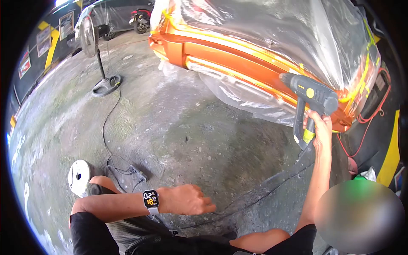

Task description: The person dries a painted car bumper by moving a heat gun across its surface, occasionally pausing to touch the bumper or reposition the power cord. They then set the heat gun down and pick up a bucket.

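Note:
My right hand [319,126] is wrapped round the handle of a dark heat gun [313,91] with a yellow round mark. The gun's nozzle points left, over the orange bumper [246,70] of a car covered in clear plastic film [263,25]. Yellow tape runs along the film's edges. My left hand [187,199] is low in the view, in front of my knee, with its fingers curled together; whether anything is inside them is hidden. A watch [151,199] with a light strap is on the left wrist.
A standing fan [89,38] is at the upper left, its cable running to a power strip [136,173]. A white spool [79,176] lies beside my knee. Red hose [361,142] and black cable [255,203] trail on the floor. A motorcycle [140,20] stands at the back.

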Motion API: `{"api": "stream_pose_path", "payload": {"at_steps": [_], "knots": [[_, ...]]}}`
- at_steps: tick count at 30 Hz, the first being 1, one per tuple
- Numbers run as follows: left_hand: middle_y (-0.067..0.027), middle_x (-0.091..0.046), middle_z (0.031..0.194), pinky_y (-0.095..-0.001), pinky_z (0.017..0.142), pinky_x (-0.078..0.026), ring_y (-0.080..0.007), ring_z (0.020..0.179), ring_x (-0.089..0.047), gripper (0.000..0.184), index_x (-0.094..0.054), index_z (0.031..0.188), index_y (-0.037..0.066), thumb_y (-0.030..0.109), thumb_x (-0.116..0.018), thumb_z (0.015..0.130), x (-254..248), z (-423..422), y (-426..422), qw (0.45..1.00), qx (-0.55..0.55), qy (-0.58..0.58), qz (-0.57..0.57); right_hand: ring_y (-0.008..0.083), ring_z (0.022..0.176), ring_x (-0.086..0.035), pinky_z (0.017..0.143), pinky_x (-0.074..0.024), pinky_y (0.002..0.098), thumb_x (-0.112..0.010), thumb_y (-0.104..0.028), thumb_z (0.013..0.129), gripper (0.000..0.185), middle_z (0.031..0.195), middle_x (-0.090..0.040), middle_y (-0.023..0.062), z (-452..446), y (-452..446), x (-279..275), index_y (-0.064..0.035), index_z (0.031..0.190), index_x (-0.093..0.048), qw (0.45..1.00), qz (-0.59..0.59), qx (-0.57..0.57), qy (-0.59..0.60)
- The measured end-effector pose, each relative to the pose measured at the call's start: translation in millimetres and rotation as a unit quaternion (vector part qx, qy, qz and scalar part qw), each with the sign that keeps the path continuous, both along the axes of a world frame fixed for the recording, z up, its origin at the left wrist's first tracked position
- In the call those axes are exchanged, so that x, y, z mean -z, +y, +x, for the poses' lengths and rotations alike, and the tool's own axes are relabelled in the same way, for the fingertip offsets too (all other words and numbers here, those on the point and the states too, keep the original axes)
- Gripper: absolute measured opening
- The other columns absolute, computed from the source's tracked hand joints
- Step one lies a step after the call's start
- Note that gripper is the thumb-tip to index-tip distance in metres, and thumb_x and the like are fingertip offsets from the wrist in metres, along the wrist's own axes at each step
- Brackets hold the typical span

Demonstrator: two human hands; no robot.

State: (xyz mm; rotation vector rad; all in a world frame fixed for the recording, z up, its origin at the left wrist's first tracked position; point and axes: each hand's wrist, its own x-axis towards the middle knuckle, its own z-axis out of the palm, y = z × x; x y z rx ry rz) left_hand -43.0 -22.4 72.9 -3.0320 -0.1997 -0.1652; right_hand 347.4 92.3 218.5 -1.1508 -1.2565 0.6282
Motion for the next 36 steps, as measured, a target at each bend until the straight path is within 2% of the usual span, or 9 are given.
{"api": "stream_pose_path", "payload": {"at_steps": [5,8,14,20,24,25,32,34,36], "knots": [[-0.0033,-0.060,0.078,-0.0317,0.060,-0.054,-0.0194,0.065,-0.067,0.046,-0.055,0.126,0.006,0.013,-0.057,0.080,16,-40,2,1.000,-0.003,-0.025,-0.018,0.0130,0.055,-0.061,0.051,-0.0499,0.0271,-0.073,-0.017,0.084,0.018,0.070,-0.063,0.0047,-91,48,-31,-0.0009,0.087,-0.065,0.997,-0.023,-0.054,-0.051],[-0.0050,-0.060,0.079,-0.0331,0.060,-0.055,-0.0209,0.062,-0.067,0.051,-0.053,0.132,0.007,0.011,-0.055,0.081,16,-71,10,0.998,-0.012,-0.041,-0.040,0.0125,0.054,-0.060,0.049,-0.0494,0.0266,-0.073,-0.017,0.084,0.018,0.070,-0.062,0.0039,-152,76,-50,-0.0019,0.088,-0.064,0.995,-0.034,-0.069,-0.061],[-0.0090,-0.064,0.084,-0.0373,0.059,-0.055,-0.0258,0.065,-0.068,0.054,-0.051,0.136,0.006,0.011,-0.056,0.083,60,-130,44,0.985,-0.020,-0.111,-0.127,0.0128,0.053,-0.061,0.046,-0.0491,0.0273,-0.075,-0.018,0.080,0.021,0.070,-0.062,0.0050,-270,143,-87,-0.0023,0.086,-0.063,0.988,-0.071,-0.066,-0.119],[-0.0126,-0.069,0.095,-0.0402,0.061,-0.057,-0.0291,0.073,-0.071,0.057,-0.048,0.140,0.005,0.011,-0.055,0.084,79,-174,62,0.964,-0.040,-0.162,-0.209,0.0148,0.054,-0.061,0.047,-0.0512,0.0295,-0.076,-0.017,0.078,0.034,0.073,-0.062,0.0067,-403,216,-113,0.0025,0.098,-0.056,0.978,-0.075,-0.070,-0.183],[-0.0133,-0.069,0.095,-0.0414,0.063,-0.057,-0.0311,0.076,-0.071,0.056,-0.049,0.139,0.005,0.012,-0.056,0.083,71,-208,78,0.950,-0.041,-0.182,-0.251,0.0148,0.054,-0.060,0.048,-0.0515,0.0305,-0.074,-0.017,0.078,0.032,0.074,-0.061,0.0066,-487,256,-129,0.0024,0.097,-0.058,0.968,-0.086,-0.077,-0.224],[-0.0137,-0.069,0.093,-0.0424,0.063,-0.057,-0.0324,0.076,-0.071,0.053,-0.050,0.136,0.005,0.013,-0.057,0.085,75,-214,82,0.942,-0.048,-0.197,-0.267,0.0153,0.050,-0.059,0.046,-0.0506,0.0293,-0.075,-0.020,0.078,0.031,0.067,-0.061,0.0073,-502,268,-131,0.0001,0.092,-0.058,0.965,-0.074,-0.080,-0.239],[-0.0149,-0.066,0.090,-0.0467,0.064,-0.055,-0.0368,0.075,-0.068,0.032,-0.054,0.123,0.006,0.016,-0.056,0.092,73,-245,104,0.891,-0.051,-0.299,-0.337,0.0134,0.056,-0.060,0.049,-0.0496,0.0282,-0.076,-0.017,0.079,0.030,0.073,-0.061,0.0051,-595,304,-130,0.0001,0.096,-0.058,0.953,-0.043,-0.123,-0.275],[-0.0147,-0.066,0.090,-0.0467,0.064,-0.055,-0.0367,0.075,-0.067,0.030,-0.054,0.120,0.006,0.016,-0.057,0.092,76,-250,107,0.887,-0.044,-0.310,-0.339,0.0125,0.056,-0.059,0.049,-0.0490,0.0270,-0.076,-0.018,0.080,0.035,0.076,-0.061,0.0044,-616,311,-118,-0.0018,0.104,-0.057,0.944,0.013,-0.141,-0.300],[-0.0145,-0.066,0.090,-0.0467,0.064,-0.055,-0.0367,0.075,-0.067,0.029,-0.055,0.118,0.006,0.017,-0.057,0.092,82,-250,111,0.885,-0.039,-0.318,-0.339,0.0113,0.059,-0.059,0.051,-0.0485,0.0253,-0.075,-0.020,0.081,0.041,0.083,-0.063,0.0055,-632,326,-103,-0.0040,0.113,-0.055,0.920,0.058,-0.111,-0.371]]}}
